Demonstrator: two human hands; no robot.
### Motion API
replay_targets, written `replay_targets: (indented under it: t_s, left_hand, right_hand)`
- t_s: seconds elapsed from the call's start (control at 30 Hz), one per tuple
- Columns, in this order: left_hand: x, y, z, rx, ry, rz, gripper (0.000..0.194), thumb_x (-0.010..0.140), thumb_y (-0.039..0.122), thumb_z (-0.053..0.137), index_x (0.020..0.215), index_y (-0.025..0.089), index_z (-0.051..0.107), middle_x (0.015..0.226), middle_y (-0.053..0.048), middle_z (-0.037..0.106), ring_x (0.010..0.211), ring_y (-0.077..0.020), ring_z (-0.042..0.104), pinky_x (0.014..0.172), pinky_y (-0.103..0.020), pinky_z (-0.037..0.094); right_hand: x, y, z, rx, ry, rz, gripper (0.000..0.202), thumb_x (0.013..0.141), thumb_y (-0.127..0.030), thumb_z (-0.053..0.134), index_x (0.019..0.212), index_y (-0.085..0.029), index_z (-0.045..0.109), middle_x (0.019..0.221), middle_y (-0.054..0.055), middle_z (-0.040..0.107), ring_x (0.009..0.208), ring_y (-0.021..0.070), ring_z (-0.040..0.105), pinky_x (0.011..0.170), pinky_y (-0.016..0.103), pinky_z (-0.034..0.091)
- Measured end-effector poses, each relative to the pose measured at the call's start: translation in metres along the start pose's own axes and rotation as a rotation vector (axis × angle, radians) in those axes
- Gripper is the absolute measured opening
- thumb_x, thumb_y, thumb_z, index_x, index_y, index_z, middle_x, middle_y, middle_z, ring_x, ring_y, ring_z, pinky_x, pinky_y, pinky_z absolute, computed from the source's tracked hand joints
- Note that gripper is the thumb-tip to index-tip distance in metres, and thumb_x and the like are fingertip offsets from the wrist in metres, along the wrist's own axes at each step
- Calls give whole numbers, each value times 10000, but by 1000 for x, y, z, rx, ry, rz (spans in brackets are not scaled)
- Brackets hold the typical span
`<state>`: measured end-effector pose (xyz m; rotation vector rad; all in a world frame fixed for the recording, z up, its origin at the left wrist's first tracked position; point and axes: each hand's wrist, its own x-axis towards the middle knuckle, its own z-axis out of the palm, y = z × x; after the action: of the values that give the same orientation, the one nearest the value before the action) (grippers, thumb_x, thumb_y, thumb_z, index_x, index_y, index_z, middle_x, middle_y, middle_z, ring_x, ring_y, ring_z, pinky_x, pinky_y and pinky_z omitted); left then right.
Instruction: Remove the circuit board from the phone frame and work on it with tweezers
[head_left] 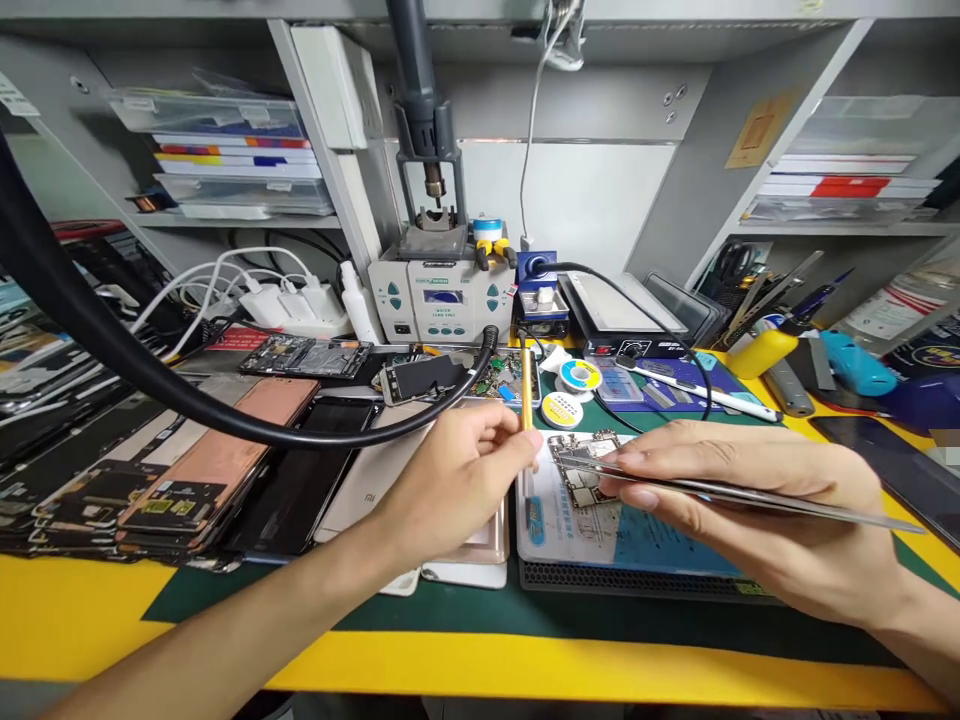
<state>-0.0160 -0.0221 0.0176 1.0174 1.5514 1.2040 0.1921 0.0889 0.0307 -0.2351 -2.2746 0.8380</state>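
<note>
My left hand (457, 475) is closed around a slim yellow stick-like tool (527, 385), held upright at the left edge of the work mat. Its lower end is partly hidden and blurred, so I cannot tell its kind. Metal tweezers (720, 490) lie between the thumb and fingers of my right hand (765, 490), their tips pointing left. Those tips are over a phone circuit board (589, 490), though whether they touch it I cannot tell. The board rests on a blue and white printed mat (570, 550).
Solder reels (562, 408) stand behind the board. A hot-air station (442, 300) is at the back, and its thick black hose (247, 425) arches across the left side. Phones and phone parts (225, 440) crowd the left. A soldering iron (705, 388) lies at the right rear.
</note>
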Motion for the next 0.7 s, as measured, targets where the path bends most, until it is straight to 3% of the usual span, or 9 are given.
replay_targets:
  t_s: [0.1,0.2,0.33,0.53,0.7]
  left_hand:
    - [0,-5,3,184,15,67,193,885,316,672,747,185,637,628,41,559,559,-89,483,489,-189,341]
    - [2,-12,6,332,83,111,137,890,333,656,945,207,654,686,44,590,570,-111,503,520,-229,353]
    - [2,-16,10,472,109,170,251,910,313,622,1151,245,606,681,56,587,575,-134,507,556,-260,344]
    - [0,-15,14,536,81,222,183,911,329,625,1052,232,690,637,41,529,584,-149,450,567,-289,292]
    - [-2,-13,10,365,60,208,166,955,336,563,986,218,675,686,18,544,620,-143,463,586,-268,332]
  right_hand:
    - [0,-1,-3,14,5,29,232,845,-195,805,1029,-335,824,958,-16,823,821,163,779,760,196,637]
    - [0,-2,-4,53,38,81,185,834,-219,818,985,-326,828,910,-19,821,791,157,773,722,184,634]
    - [0,-4,-5,80,78,135,109,826,-256,826,924,-303,829,880,-13,821,781,160,774,691,174,630]
    - [-2,-4,-4,99,39,123,132,840,-241,812,961,-293,817,923,-6,822,813,157,776,727,175,624]
    - [-3,-2,-3,101,35,115,123,848,-211,797,960,-258,814,927,15,820,828,167,777,740,185,621]
